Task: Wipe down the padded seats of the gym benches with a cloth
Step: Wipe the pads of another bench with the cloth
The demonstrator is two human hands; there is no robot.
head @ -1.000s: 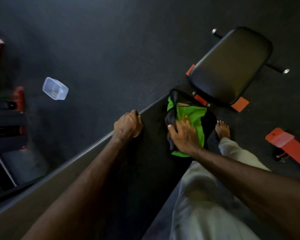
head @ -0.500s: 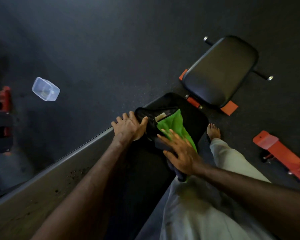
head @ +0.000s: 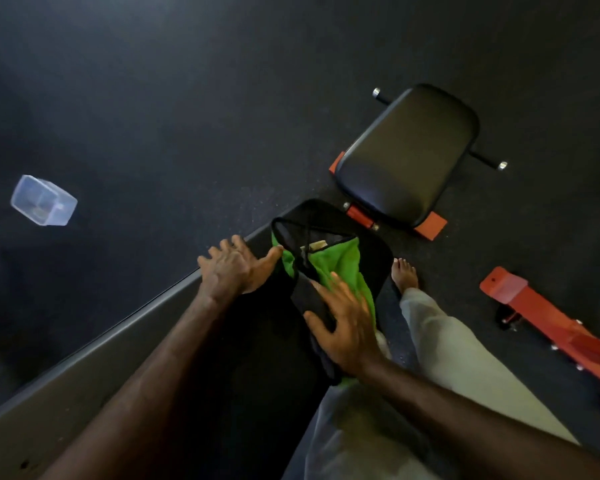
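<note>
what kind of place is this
Most likely a gym. A padded bench seat on an orange frame stands on dark speckled rubber flooring, and the right hand presses a green cloth on a long black pad.

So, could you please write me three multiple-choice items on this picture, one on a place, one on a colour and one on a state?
1. Where does the clear plastic box lie?
A. on the floor, left of the bench
B. on the small seat pad
C. under the right hand

2. What colours is the cloth?
A. white and blue
B. green and black
C. all red

3. How does the right hand meet the cloth?
A. it hangs clear above it
B. it balls it in a fist
C. it lies on it with fingers spread

Answers: 1 A, the box sits on the dark floor far to the left. 2 B, a green face with black parts shows on the long pad. 3 C, straight spread fingers rest on the cloth, while the left hand lies flat beside it.
</note>
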